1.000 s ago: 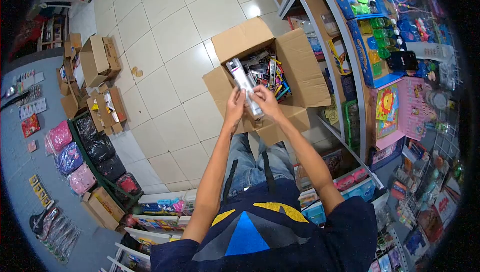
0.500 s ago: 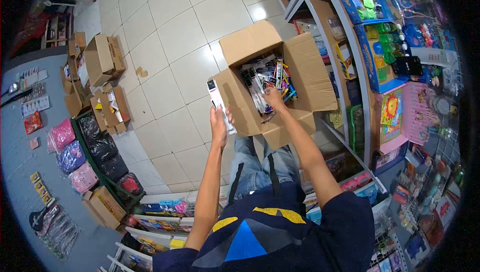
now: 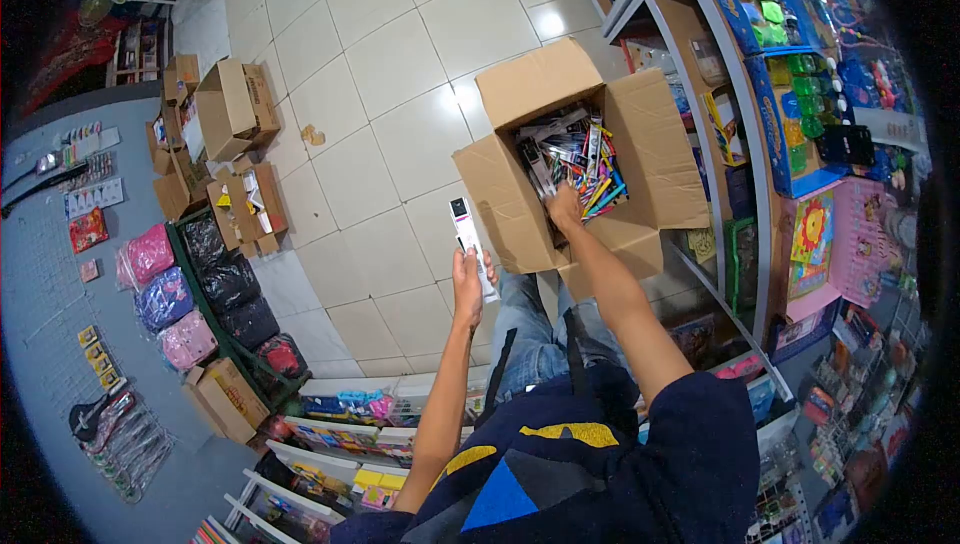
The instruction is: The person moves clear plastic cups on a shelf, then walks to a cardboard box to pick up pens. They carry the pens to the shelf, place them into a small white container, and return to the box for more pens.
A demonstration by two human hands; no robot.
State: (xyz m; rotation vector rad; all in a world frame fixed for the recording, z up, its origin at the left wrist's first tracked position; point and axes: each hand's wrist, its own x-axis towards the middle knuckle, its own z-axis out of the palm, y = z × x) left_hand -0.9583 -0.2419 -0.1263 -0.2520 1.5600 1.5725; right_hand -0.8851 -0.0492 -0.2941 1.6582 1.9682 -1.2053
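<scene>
My left hand point(image 3: 470, 282) is wrapped round a long, narrow white box point(image 3: 466, 228) with a dark square near its top end; a thin dark item lies along it by my thumb. It is held beside the left flap of an open cardboard carton point(image 3: 658, 139). Inside the carton lies a jumble of pens and markers point(image 3: 598, 166) in many colours, some in slim packs. My right hand point(image 3: 565, 208) reaches down into the near left part of this pile. Its fingers point into the pens and are mostly hidden, so I cannot see what they grip.
Shelves of toys and stationery point(image 3: 795, 124) rise close on the right. Further open cartons point(image 3: 232, 109) stand on the tiled floor point(image 3: 350, 144) at the left. Bagged bundles point(image 3: 163, 294) hang on the left wall, and low shelving point(image 3: 350, 434) runs along the bottom.
My right hand has gone lower into the pens, with its fingers now more hidden. My left hand still holds the white box. The whole view has shifted, so things appear further right.
</scene>
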